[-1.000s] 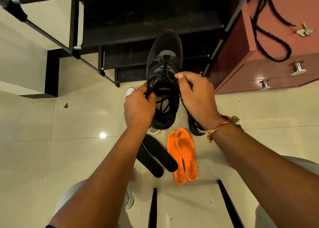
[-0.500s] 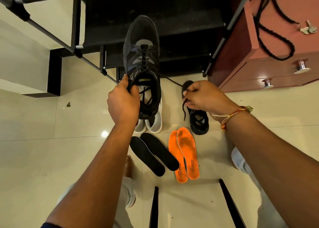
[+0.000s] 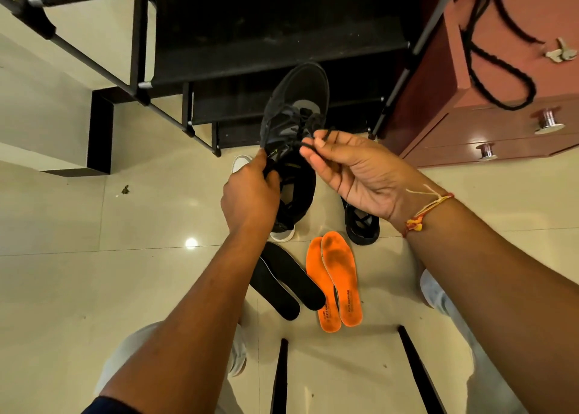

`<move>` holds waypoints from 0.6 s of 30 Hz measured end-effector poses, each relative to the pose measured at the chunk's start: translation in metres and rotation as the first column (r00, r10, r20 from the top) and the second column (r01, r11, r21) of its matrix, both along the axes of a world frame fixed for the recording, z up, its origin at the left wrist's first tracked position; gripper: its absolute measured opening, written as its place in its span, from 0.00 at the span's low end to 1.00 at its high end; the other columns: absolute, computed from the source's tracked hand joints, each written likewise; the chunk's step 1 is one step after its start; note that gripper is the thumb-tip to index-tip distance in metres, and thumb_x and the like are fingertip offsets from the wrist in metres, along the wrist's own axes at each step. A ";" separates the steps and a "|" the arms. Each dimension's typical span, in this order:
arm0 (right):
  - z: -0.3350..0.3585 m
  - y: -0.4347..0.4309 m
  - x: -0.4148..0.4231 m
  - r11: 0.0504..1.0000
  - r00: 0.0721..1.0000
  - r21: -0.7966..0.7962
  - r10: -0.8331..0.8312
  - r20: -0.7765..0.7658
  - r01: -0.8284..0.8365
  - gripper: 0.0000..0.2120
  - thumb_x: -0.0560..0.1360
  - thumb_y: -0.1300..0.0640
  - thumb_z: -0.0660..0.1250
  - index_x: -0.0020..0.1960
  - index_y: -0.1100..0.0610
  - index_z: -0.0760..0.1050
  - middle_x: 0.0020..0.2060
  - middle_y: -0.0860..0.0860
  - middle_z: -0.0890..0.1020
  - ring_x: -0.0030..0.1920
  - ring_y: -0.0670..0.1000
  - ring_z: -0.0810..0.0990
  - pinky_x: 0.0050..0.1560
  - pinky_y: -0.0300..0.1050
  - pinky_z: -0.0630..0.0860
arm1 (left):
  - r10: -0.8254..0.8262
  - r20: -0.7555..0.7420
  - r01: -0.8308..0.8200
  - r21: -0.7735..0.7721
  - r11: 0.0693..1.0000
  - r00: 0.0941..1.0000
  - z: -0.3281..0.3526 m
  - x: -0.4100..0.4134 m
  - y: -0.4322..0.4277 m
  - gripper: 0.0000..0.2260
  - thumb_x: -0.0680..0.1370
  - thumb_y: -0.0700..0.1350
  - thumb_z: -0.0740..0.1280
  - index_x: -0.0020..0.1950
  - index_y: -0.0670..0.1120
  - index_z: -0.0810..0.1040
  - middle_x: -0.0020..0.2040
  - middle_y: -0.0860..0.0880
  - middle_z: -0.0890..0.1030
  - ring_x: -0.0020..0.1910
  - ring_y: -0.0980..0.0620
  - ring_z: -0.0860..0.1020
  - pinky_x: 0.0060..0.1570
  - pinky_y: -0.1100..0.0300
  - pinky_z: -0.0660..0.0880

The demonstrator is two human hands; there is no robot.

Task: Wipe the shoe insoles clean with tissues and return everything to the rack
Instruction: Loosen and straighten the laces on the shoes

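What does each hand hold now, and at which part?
The left hand grips the black shoe at its collar; the right hand pinches the end of its lace.

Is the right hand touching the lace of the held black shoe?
Touching. The head view shows the right hand pinching the lace between thumb and fingertip; the left hand grips the black shoe.

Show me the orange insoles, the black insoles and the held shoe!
Orange insoles (image 3: pixel 341 275): head view, middle of right one.
Black insoles (image 3: pixel 294 275): head view, middle of right one.
Held shoe (image 3: pixel 300 84): head view, toe.
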State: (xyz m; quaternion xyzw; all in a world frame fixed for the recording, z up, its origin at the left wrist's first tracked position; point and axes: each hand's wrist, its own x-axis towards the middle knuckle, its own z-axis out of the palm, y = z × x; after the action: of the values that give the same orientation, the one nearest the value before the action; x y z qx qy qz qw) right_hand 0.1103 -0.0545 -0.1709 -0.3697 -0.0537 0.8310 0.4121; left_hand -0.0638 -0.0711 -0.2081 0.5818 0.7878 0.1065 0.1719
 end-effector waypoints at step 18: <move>-0.029 -0.020 -0.018 0.468 0.020 0.092 -0.156 0.988 -0.879 0.09 0.81 0.50 0.61 0.53 0.48 0.80 0.43 0.50 0.83 0.46 0.52 0.81 0.46 0.54 0.80 | 0.073 0.244 -0.109 0.140 0.984 0.967 -0.002 0.012 0.000 0.15 0.82 0.45 0.63 0.69 0.52 0.76 0.47 0.55 0.81 0.42 0.55 0.80 0.43 0.62 0.78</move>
State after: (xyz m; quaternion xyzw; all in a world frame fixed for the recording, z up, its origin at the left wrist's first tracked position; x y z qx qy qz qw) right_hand 0.0922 -0.0742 -0.1995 -0.5507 -0.7472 0.3580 0.1014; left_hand -0.0515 -0.0715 -0.2098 0.5395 0.7770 0.2430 0.2151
